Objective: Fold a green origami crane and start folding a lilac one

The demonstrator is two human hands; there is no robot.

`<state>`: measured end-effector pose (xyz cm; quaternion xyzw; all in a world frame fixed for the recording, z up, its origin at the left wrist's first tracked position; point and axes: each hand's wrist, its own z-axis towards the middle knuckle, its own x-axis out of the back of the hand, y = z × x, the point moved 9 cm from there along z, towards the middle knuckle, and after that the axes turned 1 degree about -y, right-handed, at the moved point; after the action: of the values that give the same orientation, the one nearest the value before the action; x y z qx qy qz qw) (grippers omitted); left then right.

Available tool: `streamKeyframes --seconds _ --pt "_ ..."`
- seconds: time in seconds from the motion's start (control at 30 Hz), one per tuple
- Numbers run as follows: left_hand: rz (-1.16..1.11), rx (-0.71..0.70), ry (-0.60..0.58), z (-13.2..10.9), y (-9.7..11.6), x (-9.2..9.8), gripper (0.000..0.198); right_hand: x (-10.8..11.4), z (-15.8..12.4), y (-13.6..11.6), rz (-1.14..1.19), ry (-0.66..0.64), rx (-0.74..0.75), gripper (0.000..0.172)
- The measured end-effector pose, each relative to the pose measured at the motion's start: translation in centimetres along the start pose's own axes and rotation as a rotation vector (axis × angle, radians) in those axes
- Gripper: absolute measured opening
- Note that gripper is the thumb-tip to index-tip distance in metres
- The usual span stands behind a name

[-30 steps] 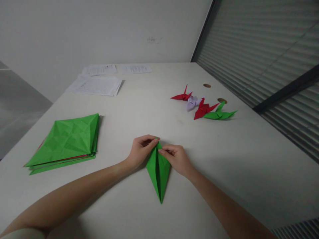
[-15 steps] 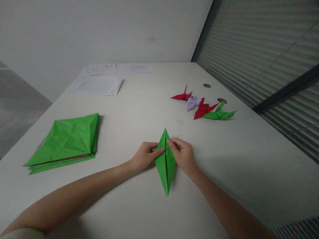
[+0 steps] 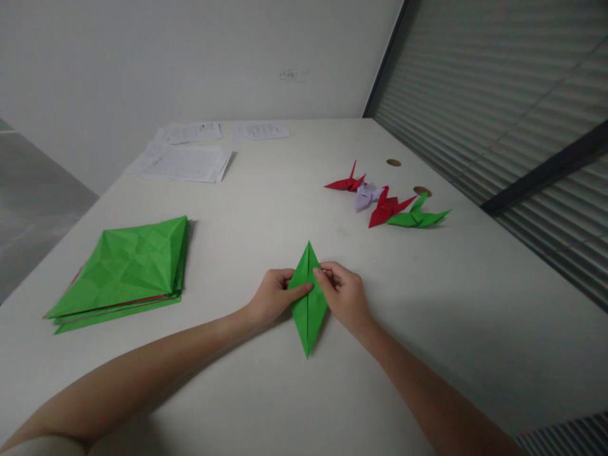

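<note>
A green folded paper (image 3: 308,303), shaped like a long narrow diamond, lies on the white table (image 3: 285,392) in front of me. My left hand (image 3: 273,297) pinches its left side, thumb lying across the paper's middle. My right hand (image 3: 346,296) grips the right side near the centre crease, fingers curled and pressed on the paper. Both tips of the diamond stick out, one pointing away from me and one toward me.
A stack of creased green and red paper sheets (image 3: 126,269) lies at the left. Several finished paper cranes (image 3: 387,206), red, lilac and green, sit at the right. Printed white sheets (image 3: 183,161) lie at the far side. A window blind (image 3: 513,114) runs along the right.
The green paper has shifted away from me and slightly right. My hands have slid from its far tip down to its middle, and the far tip now shows above my fingers.
</note>
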<state>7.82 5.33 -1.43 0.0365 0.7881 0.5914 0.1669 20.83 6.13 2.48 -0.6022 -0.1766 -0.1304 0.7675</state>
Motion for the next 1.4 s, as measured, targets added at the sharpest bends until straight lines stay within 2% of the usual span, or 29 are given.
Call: streamKeyframes --seconds 0.2,0.43,0.53,0.77,1.0,1.2,1.4 --pt "0.029 -0.179 0.162 0.3 1.5 1.8 0.038 -1.7 0.2 1.8 0.348 -0.157 -0.209 0.035" --pt "0.186 -0.225 0.070 0.3 1.8 0.9 0.037 -1.0 0.6 2.1 0.443 -0.104 -0.315 0.043" --pt "0.181 -0.204 0.093 0.3 1.8 1.2 0.039 -1.1 0.6 2.4 0.440 -0.119 -0.334 0.046" --pt "0.049 -0.140 0.034 0.2 1.9 0.7 0.038 -1.5 0.5 2.3 0.414 -0.234 -0.339 0.046" --pt "-0.084 -0.126 0.092 0.4 1.7 1.5 0.036 -1.8 0.4 1.7 0.439 -0.279 -0.321 0.044" --pt "-0.082 -0.118 0.036 0.4 1.9 1.0 0.034 -1.5 0.4 1.3 0.397 -0.292 -0.295 0.041" --pt "-0.089 -0.251 0.124 0.5 2.7 2.2 0.026 -1.6 0.4 1.0 0.463 -0.284 -0.237 0.031"
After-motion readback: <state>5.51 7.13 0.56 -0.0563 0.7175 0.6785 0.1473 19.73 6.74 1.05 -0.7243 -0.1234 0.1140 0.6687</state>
